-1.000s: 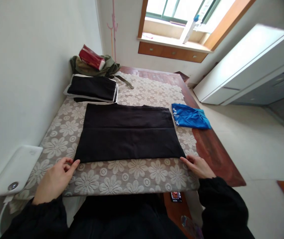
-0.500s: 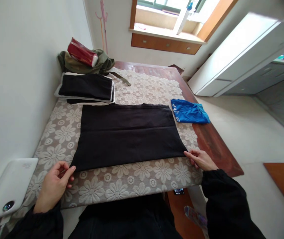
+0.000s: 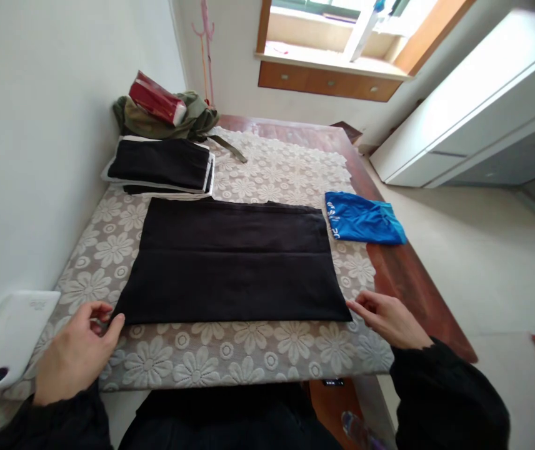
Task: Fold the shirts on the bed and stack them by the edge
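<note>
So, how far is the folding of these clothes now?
Done: a folded stack lies near the wall. In hand: the black cloth lies flat, folded lengthwise, with the left hand and right hand at its near corners. Left: probably more folds on it, and maybe the blue garment.

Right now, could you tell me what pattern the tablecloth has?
White lace tablecloth with daisy-like flowers, clearest in the head view.

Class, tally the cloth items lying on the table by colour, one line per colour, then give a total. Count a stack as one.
Black: 2, the spread black cloth and the folded black stack
Blue: 1, the blue garment
Olive green: 1, the crumpled green garment
Total: 4
</note>
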Available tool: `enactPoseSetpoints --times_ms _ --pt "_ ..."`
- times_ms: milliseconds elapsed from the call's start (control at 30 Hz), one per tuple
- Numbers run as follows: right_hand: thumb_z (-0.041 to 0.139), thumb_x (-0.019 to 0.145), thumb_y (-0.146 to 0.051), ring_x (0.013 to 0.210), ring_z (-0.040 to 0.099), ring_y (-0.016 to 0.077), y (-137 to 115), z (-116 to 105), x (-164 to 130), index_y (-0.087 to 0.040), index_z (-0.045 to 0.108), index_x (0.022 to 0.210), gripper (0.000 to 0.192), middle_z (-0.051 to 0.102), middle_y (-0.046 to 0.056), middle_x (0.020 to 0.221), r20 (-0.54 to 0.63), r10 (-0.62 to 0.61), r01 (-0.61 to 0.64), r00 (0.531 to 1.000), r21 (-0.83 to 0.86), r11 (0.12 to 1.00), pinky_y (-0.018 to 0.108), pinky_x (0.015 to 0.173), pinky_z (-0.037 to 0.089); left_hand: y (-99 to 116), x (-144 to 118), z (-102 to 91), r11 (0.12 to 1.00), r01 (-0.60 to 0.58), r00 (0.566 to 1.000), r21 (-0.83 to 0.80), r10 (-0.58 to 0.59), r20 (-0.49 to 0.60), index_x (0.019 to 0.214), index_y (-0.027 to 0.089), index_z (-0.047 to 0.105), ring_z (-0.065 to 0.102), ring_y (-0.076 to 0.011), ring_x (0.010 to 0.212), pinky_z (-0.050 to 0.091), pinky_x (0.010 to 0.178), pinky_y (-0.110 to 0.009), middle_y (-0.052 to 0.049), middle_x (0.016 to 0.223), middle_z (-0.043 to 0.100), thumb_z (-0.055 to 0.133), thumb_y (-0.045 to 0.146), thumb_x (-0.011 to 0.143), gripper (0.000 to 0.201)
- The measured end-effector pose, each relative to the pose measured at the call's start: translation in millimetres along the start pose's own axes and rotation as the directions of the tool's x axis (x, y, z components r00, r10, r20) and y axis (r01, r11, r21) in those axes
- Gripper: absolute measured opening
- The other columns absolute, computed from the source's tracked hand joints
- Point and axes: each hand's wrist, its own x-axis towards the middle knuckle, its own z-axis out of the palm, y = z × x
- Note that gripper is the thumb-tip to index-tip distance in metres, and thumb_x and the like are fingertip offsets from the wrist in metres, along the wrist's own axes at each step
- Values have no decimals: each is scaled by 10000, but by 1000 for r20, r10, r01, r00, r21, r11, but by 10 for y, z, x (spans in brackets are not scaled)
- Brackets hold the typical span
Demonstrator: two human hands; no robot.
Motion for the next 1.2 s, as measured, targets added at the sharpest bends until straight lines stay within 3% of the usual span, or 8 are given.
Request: enactPoseSetpoints --times_ms 133,233,300,400,533,800,933,1200 --pt "567 1020 -644 741 721 291 -581 269 66 -323 728 958 364 773 81 879 -342 -270 293 900 17 956 434 678 590 621 -246 182 922 -385 894 35 382 -234 1091 265 652 679 -423 1247 526 1134 -650 -145 1252 725 524 542 975 327" --pt "559 1063 -518 1220 716 350 -1174 729 153 -350 719 1308 338 759 96 1322 -268 -613 633 743 -16 774 539 1037 600 1123 -334 513 753 -657 752 -38 652 -92 1344 256 666 544 -356 1497 407 1292 -586 -124 1487 672 506 440 1060 374" --pt "616 1046 -524 1473 564 376 -1473 1041 240 -314 589 1559 554 625 99 1580 -178 -749 742 639 -114 660 588 1193 504 1352 -326 741 613 -789 611 -41 790 52 1537 263 588 415 -344 1609 297 1355 -599 -105 1627 583 512 418 1080 489" --pt "655 1034 -519 1631 349 409 -1676 1375 371 -255 310 1756 843 424 112 1750 -95 -800 764 593 -248 596 655 1311 322 1489 -261 991 485 -874 480 7 862 164 1679 230 449 298 -367 1666 175 1382 -640 -114 1748 431 539 439 1081 639" --pt "593 1056 -459 1678 244 392 -1674 1518 443 -250 95 1801 920 312 104 1801 -68 -788 733 612 -326 597 671 1351 187 1458 -207 1131 458 -885 465 81 866 186 1727 180 354 238 -383 1684 144 1382 -657 -130 1798 309 538 453 1076 729" --pt "548 1048 -455 1711 66 384 -1767 1438 376 -137 309 1753 809 181 93 1837 61 -732 673 679 -449 588 656 1372 91 1428 -161 1035 415 -900 436 132 864 251 1755 192 275 179 -382 1700 204 1363 -679 -104 1817 249 456 473 1105 731" --pt "604 1014 -656 1707 74 402 -1756 1405 473 -123 273 1759 974 187 123 1832 151 -757 729 636 -439 525 697 1359 39 1402 1 956 327 -942 335 80 885 324 1749 157 282 172 -364 1703 210 1370 -654 -104 1819 241 446 557 1104 777" --pt "592 921 -879 1696 80 454 -1637 1353 604 -111 191 1773 1215 189 194 1821 232 -811 814 537 -395 426 722 1339 -6 1395 62 982 332 -943 312 -3 890 334 1739 121 293 111 -409 1706 75 1374 -688 -123 1828 207 478 783 1020 995"
